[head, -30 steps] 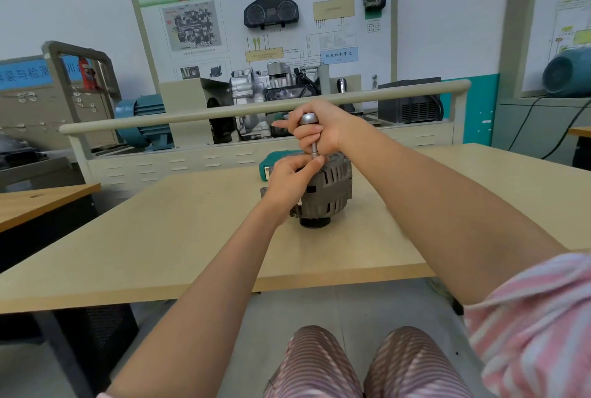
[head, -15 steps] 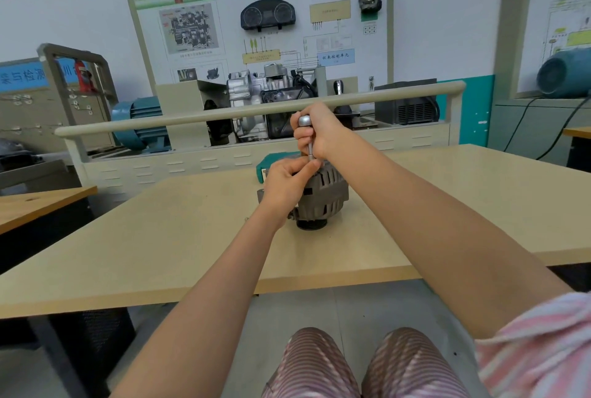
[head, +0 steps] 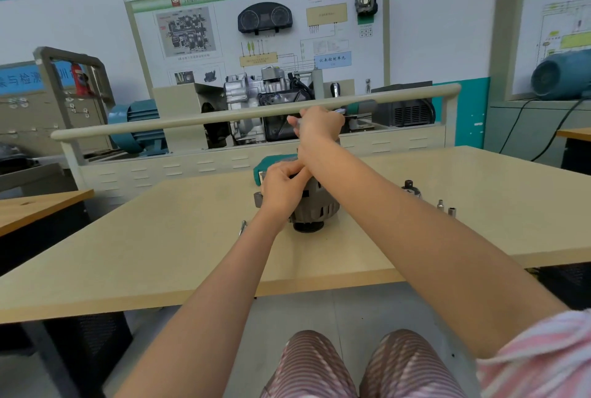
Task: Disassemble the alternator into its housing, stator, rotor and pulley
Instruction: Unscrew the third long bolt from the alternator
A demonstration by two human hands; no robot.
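Note:
A grey ribbed alternator (head: 315, 210) stands on the beige table (head: 160, 247) with its black pulley (head: 307, 226) facing down toward me. My left hand (head: 281, 188) grips the alternator's upper left side. My right hand (head: 318, 125) is raised above it, curled round a metal tool handle (head: 339, 111) whose silver ends show on both sides of the fist. My right forearm crosses in front of the alternator and hides its top and the tool's shaft.
A teal case (head: 271, 165) lies behind the alternator. To the right on the table sit a dark socket piece (head: 409, 188) and two small silver sockets (head: 446, 207). A thin metal rod (head: 242, 227) lies left of the alternator. A beige rail (head: 256, 113) fronts a training bench.
My right hand has turned the tool handle, from pointing up to lying sideways toward the right. The left hand keeps its hold on the alternator. The view has shifted slightly.

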